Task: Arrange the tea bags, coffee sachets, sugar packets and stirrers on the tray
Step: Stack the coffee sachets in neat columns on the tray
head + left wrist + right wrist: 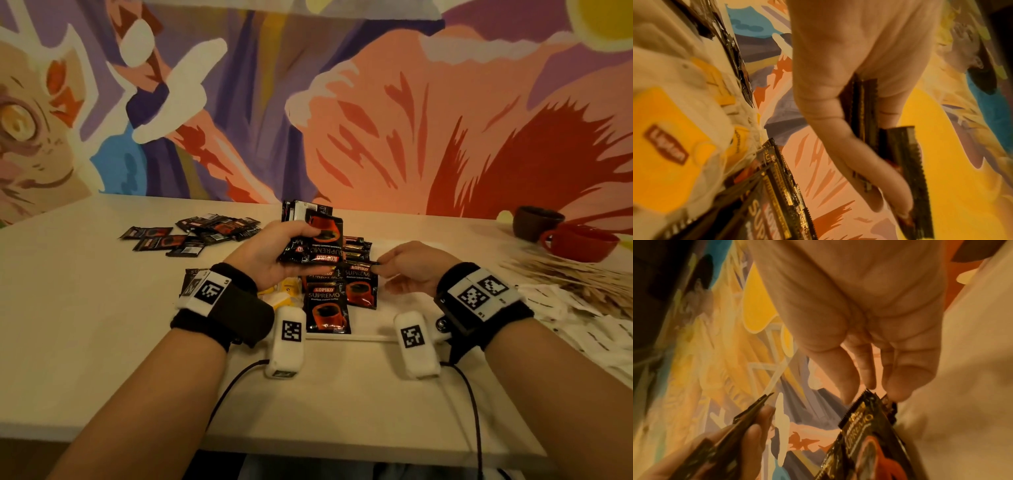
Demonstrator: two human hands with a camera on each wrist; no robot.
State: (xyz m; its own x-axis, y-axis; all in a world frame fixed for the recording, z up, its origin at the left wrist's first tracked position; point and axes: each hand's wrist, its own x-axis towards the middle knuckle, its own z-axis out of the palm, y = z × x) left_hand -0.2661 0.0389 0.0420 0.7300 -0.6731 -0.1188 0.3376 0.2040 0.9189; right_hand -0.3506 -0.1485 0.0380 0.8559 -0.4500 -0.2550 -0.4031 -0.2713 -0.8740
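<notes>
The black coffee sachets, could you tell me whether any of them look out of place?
Yes. A loose heap of black coffee sachets lies scattered at odd angles on the pale table, left of the neat overlapping row. The left hand grips a stack; the right hand pinches a row sachet's corner.

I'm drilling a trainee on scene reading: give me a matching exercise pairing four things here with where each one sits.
Things:
1. stack of black coffee sachets
2. red ceramic cup
3. yellow tea bags
4. bundle of wooden stirrers

Places:
A. table's far right, beside a brown cup
B. under the left wrist
C. gripped in the left hand
D. right side, in front of the cups

Pairs: 1-C, 2-A, 3-B, 4-D
</notes>
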